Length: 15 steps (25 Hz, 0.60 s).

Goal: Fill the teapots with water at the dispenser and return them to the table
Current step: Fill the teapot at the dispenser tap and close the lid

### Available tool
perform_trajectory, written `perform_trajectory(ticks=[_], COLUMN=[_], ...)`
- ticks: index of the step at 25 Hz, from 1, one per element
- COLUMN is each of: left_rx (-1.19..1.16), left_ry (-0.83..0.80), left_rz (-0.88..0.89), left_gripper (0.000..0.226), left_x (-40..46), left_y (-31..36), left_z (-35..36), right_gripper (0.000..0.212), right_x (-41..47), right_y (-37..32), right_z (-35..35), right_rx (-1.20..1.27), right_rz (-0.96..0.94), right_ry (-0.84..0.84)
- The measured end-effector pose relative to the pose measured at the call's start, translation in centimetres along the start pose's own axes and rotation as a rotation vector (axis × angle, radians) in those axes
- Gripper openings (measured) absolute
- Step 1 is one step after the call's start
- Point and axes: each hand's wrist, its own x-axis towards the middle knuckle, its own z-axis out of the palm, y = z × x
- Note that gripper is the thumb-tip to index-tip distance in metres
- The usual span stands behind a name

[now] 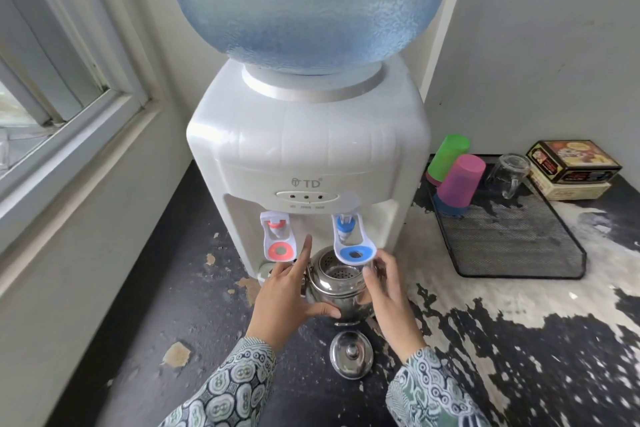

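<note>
A shiny steel teapot (pixel 341 291) stands open on the dispenser's ledge, under the blue tap (pixel 349 246), with a strainer visible inside. Its lid (pixel 351 354) lies on the counter just in front of it. My left hand (pixel 289 291) rests against the pot's left side, the thumb stretched along the front and the index finger pointing up between the two taps. My right hand (pixel 389 291) touches the pot's right side, its fingertips close to the blue lever. The white water dispenser (pixel 308 149) carries a large blue bottle (pixel 308 0). The red tap (pixel 277 236) is to the left.
The black counter (pixel 207 315) has worn, peeling paint. A black mesh tray (pixel 509 239) at the right holds upturned green (pixel 448 156) and pink (pixel 462 180) cups and a glass mug (pixel 509 173). Stacked boxes (pixel 573 166) stand behind it. A window frame (pixel 69 107) runs along the left wall.
</note>
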Motion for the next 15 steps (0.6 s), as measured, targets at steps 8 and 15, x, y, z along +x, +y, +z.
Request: perform_trajectory(ticks=[8,15], left_rx=[0.003,0.021], left_ry=[0.022,0.034], left_rz=[0.022,0.038], left_gripper=[0.129,0.125], left_x=[0.04,0.05], left_y=[-0.34,-0.71], left_z=[0.14,0.46], right_gripper=[0.036,0.036], right_x=[0.19,0.25], right_y=[0.23,0.33], right_z=[0.11,0.21], right_rx=[-0.009,-0.017], right_rz=[-0.038,-0.037], right_ry=[0.032,0.050])
